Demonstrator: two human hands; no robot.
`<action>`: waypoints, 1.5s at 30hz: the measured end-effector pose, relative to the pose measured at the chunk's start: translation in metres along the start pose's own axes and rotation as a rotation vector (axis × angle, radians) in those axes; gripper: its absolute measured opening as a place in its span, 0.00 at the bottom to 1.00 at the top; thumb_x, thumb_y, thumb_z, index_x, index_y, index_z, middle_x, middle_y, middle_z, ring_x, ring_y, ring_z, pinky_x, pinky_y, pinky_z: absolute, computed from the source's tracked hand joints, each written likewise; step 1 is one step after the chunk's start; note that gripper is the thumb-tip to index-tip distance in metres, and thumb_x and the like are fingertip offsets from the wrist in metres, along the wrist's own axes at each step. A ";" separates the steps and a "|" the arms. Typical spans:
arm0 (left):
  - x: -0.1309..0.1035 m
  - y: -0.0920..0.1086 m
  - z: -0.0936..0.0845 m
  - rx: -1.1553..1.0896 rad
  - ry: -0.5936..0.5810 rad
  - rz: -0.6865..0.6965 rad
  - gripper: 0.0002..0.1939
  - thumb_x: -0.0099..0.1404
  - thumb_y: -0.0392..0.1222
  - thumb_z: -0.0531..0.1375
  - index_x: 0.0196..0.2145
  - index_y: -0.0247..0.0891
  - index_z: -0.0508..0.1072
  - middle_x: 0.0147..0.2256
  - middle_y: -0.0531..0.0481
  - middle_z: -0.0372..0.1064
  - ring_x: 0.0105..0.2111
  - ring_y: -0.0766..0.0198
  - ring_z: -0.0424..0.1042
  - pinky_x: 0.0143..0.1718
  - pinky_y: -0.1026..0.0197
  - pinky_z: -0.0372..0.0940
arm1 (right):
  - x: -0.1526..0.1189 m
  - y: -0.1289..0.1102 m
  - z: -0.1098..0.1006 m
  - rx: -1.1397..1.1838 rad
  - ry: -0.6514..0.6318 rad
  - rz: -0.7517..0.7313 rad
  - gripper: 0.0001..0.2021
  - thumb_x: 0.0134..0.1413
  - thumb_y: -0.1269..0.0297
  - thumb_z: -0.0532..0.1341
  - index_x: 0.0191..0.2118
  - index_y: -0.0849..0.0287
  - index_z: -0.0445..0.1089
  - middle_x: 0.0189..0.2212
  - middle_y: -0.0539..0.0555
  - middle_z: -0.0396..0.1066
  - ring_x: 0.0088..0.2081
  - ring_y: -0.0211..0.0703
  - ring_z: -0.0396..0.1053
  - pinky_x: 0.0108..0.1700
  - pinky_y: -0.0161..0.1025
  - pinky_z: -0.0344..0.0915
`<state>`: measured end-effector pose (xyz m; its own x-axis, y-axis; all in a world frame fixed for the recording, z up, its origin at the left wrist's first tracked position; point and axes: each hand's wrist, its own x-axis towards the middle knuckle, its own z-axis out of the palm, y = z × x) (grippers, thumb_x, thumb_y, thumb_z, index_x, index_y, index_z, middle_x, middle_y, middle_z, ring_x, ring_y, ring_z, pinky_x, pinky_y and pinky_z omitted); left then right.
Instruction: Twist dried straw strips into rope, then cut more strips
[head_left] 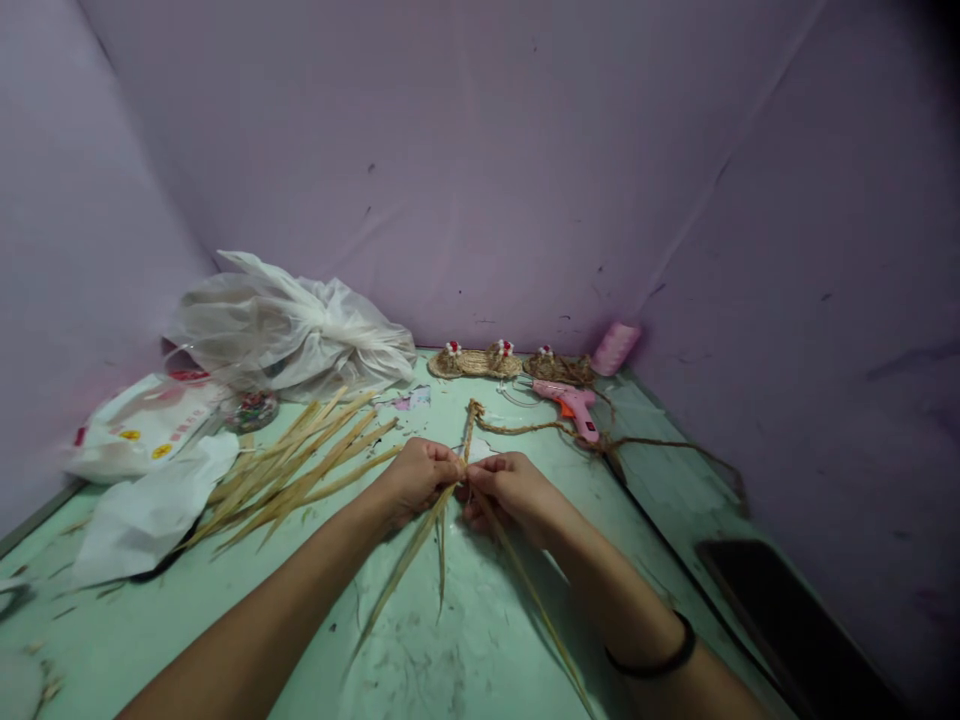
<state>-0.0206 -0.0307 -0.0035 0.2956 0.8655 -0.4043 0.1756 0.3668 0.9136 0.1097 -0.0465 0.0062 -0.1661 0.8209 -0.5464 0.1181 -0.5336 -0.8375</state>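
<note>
A braid of tan plant fibre (469, 432) runs from a small knot down to my hands, which meet at its lower end. My left hand (421, 476) pinches the braid from the left, thumb and fingers pressed together. From the right, my right hand (510, 490) closes on the same spot, its lower fingers partly hidden. Below my hands, loose fibre strands (405, 575) fan out toward me, one to the left, a short one in the middle and a long one to the right. A thin twisted cord (525, 430) leads right from the knot.
Loose fibre strips (300, 475), a tied plastic bag (322, 325) and a white packet (150, 425) lie left. At the back are woven slippers (476, 363), a pink glue gun (574, 402) and a pink spool (616, 348). A dark flat object (787, 620) lies right.
</note>
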 end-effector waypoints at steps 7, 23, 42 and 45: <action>0.005 -0.008 -0.003 0.026 0.009 -0.006 0.07 0.44 0.41 0.57 0.19 0.35 0.63 0.09 0.62 0.48 0.08 0.77 0.42 0.10 0.70 0.35 | -0.026 0.026 -0.023 -0.158 0.124 -0.065 0.05 0.42 0.67 0.59 0.26 0.62 0.63 0.19 0.49 0.65 0.17 0.31 0.61 0.21 0.30 0.58; 0.007 -0.015 -0.002 0.081 -0.006 0.045 0.08 0.45 0.42 0.57 0.19 0.34 0.64 0.09 0.61 0.48 0.09 0.77 0.42 0.10 0.69 0.36 | -0.045 0.070 -0.015 -0.590 0.309 -0.321 0.07 0.41 0.66 0.56 0.21 0.63 0.68 0.18 0.52 0.67 0.20 0.34 0.60 0.21 0.31 0.49; 0.004 -0.008 -0.002 -0.004 -0.007 -0.014 0.10 0.43 0.44 0.59 0.20 0.35 0.63 0.10 0.63 0.47 0.09 0.78 0.40 0.10 0.69 0.34 | -0.046 0.057 -0.022 -0.517 0.214 -0.354 0.07 0.39 0.63 0.59 0.25 0.62 0.68 0.20 0.52 0.69 0.22 0.36 0.62 0.25 0.32 0.56; 0.003 -0.004 -0.004 -0.065 -0.048 -0.027 0.11 0.43 0.44 0.59 0.19 0.35 0.62 0.10 0.63 0.47 0.09 0.79 0.40 0.11 0.70 0.33 | -0.032 0.027 -0.023 -0.291 0.345 -0.444 0.13 0.38 0.64 0.60 0.34 0.63 0.67 0.27 0.54 0.69 0.28 0.37 0.65 0.31 0.33 0.60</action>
<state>-0.0245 -0.0287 -0.0083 0.3361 0.8384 -0.4291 0.1233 0.4125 0.9026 0.1404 -0.0827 0.0012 0.0588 0.9956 -0.0730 0.3802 -0.0900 -0.9205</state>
